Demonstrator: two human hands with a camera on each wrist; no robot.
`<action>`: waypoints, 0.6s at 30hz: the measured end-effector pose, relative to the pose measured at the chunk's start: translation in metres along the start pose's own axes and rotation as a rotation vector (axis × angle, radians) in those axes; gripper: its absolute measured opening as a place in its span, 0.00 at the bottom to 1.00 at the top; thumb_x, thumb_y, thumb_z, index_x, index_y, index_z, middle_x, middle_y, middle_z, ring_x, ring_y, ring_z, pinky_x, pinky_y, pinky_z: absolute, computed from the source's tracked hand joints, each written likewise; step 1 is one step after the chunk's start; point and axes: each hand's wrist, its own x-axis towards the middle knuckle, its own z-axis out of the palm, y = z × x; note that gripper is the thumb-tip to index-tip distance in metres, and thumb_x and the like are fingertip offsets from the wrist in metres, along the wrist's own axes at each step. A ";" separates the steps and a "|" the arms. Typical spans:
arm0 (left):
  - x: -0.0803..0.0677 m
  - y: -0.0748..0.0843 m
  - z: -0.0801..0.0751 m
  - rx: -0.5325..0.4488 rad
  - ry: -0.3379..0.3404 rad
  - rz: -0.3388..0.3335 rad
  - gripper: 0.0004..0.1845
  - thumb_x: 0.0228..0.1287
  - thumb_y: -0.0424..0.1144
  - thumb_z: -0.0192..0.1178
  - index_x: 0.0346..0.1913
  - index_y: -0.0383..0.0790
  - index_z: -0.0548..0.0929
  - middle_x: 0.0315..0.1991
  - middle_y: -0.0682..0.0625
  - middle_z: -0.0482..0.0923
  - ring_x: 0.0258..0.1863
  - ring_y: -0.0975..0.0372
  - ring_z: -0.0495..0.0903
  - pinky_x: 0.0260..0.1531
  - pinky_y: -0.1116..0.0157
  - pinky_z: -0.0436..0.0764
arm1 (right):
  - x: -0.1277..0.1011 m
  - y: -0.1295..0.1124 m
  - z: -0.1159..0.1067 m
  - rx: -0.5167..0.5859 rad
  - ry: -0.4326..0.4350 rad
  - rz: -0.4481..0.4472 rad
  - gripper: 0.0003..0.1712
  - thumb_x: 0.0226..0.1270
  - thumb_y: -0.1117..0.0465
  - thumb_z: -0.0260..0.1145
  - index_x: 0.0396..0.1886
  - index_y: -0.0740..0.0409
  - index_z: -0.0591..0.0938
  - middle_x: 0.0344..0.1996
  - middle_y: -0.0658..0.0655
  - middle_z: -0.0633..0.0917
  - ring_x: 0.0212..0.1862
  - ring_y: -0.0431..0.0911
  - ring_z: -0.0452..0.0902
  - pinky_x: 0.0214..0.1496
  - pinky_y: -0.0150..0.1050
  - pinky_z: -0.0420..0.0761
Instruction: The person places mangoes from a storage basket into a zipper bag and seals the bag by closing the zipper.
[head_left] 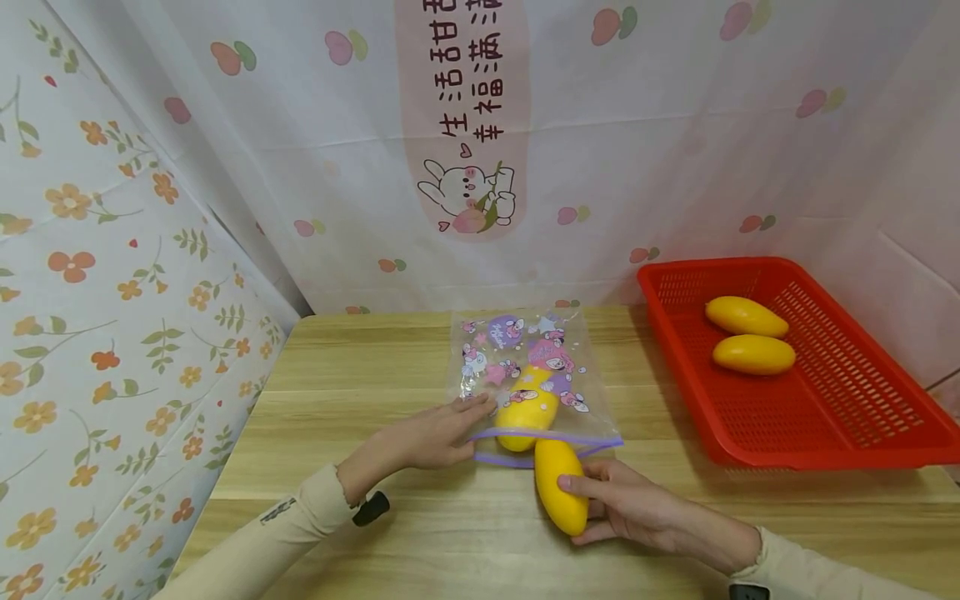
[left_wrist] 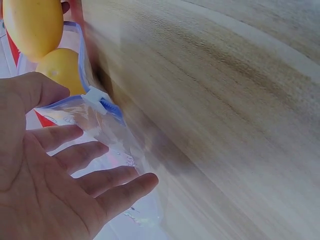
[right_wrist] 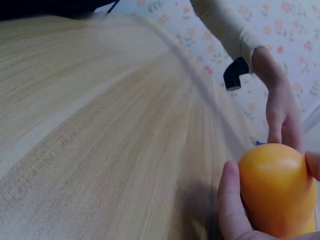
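A clear zip bag (head_left: 474,333) with cartoon prints lies flat, its purple-edged mouth toward me and parted. One yellow mango (head_left: 528,404) is inside it. My right hand (head_left: 626,504) grips a second mango (head_left: 561,492) between thumb and fingers, its far tip at the bag's mouth. That held mango (right_wrist: 275,185) also shows in the right wrist view. At the bag's left edge, my left hand (head_left: 442,433) has its fingers extended and spread. In the left wrist view, its thumb is beside the purple rim, near a white zip slider (left_wrist: 95,99).
A red plastic basket (head_left: 678,367) stands on the right of the wooden table (head_left: 352,358). Two mangoes (head_left: 753,354) lie in it. Patterned cloth (head_left: 337,192) hangs behind the table, and flowered cloth (head_left: 112,250) hangs on the left.
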 end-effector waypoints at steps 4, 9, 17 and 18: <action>0.000 0.000 0.001 0.016 -0.003 -0.002 0.36 0.75 0.40 0.56 0.79 0.34 0.57 0.79 0.39 0.52 0.75 0.45 0.55 0.71 0.50 0.60 | 0.000 0.000 0.001 0.005 0.023 0.013 0.31 0.78 0.53 0.61 0.64 0.75 0.68 0.47 0.66 0.83 0.46 0.55 0.84 0.51 0.54 0.84; 0.002 0.000 0.001 0.029 -0.008 0.001 0.37 0.74 0.40 0.57 0.79 0.33 0.56 0.79 0.39 0.52 0.76 0.47 0.54 0.71 0.51 0.59 | 0.001 0.000 0.002 0.020 0.037 0.030 0.33 0.77 0.51 0.61 0.65 0.75 0.66 0.47 0.67 0.82 0.45 0.54 0.84 0.50 0.53 0.85; 0.003 -0.001 0.001 0.043 0.002 0.020 0.38 0.73 0.38 0.58 0.79 0.31 0.56 0.78 0.37 0.54 0.76 0.47 0.55 0.71 0.52 0.59 | 0.000 0.000 0.003 0.056 0.032 0.037 0.38 0.77 0.50 0.61 0.68 0.76 0.61 0.48 0.68 0.80 0.46 0.55 0.84 0.48 0.50 0.85; 0.003 -0.001 0.002 0.044 0.007 0.026 0.37 0.73 0.38 0.59 0.79 0.31 0.56 0.78 0.37 0.54 0.76 0.47 0.56 0.71 0.52 0.60 | 0.000 0.000 0.003 0.058 0.033 0.035 0.38 0.77 0.50 0.61 0.69 0.76 0.60 0.48 0.68 0.80 0.46 0.55 0.84 0.48 0.50 0.85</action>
